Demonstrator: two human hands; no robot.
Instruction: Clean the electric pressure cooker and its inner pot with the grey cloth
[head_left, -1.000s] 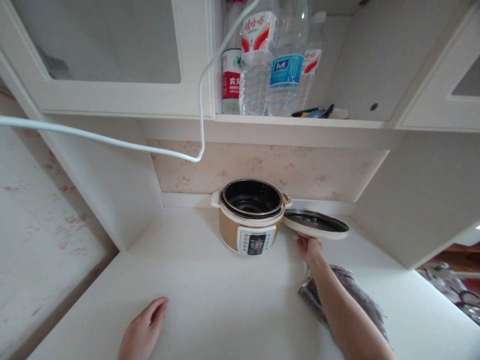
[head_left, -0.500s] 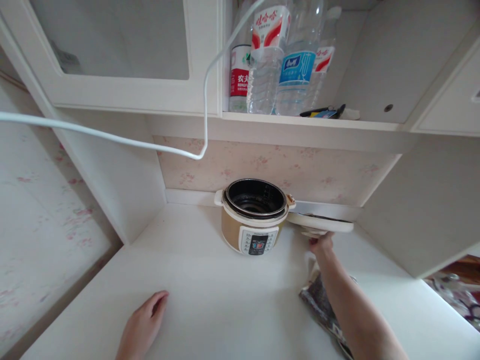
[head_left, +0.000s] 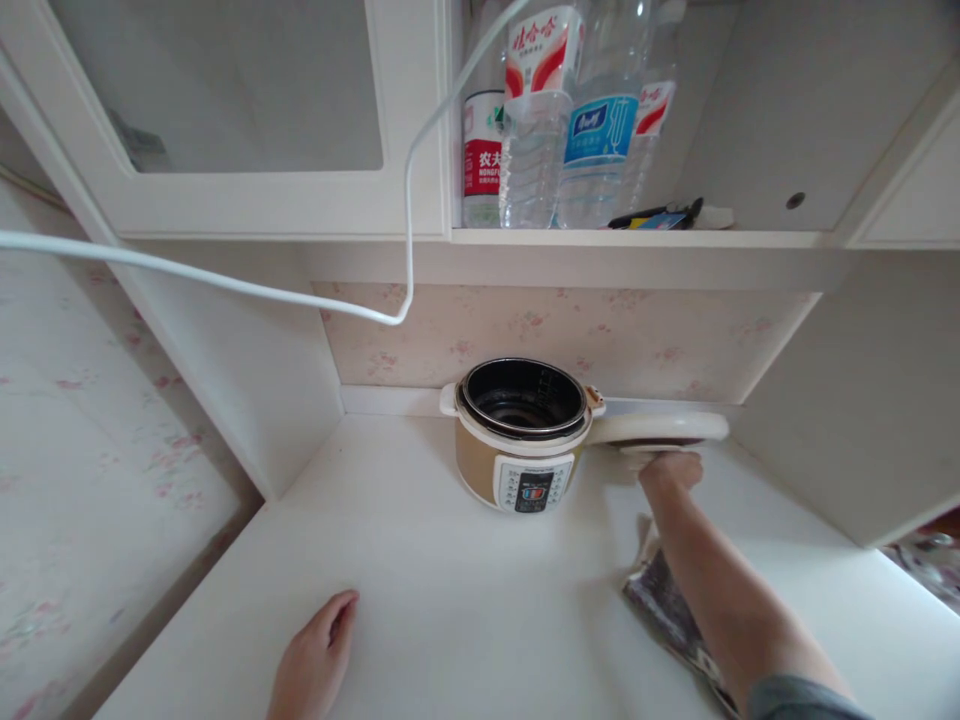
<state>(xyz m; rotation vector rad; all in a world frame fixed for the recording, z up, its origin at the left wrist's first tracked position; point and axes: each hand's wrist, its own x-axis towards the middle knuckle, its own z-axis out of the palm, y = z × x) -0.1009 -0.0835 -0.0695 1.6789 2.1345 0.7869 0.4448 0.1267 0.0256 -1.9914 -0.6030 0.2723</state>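
Observation:
My right hand [head_left: 673, 470] grips the white pressure cooker lid [head_left: 667, 428] from beneath, just right of the cooker. The lid's far side faces away from me, and my fingers on its underside are partly hidden. The pressure cooker [head_left: 476, 460], gold and white with a front button panel, stands uncovered near the back wall; its black inner pot [head_left: 517, 395] shows. Near the front left of the white counter, my left hand [head_left: 319, 650] is closed, fingers curled together, with nothing visible in it. Below my right forearm lies a dark patterned cloth [head_left: 664, 600].
Overhead, an open cabinet shelf [head_left: 637, 238] bears several plastic bottles [head_left: 532, 160] and some small dark items [head_left: 660, 217]. A white cable [head_left: 300, 295] hangs across the upper left. Side panels [head_left: 847, 400] bound the counter [head_left: 465, 620].
The lid in my right hand has tilted, its near edge now showing a darker underside, and moved slightly right. The whole view has shifted a little; my left hand keeps its curled shape.

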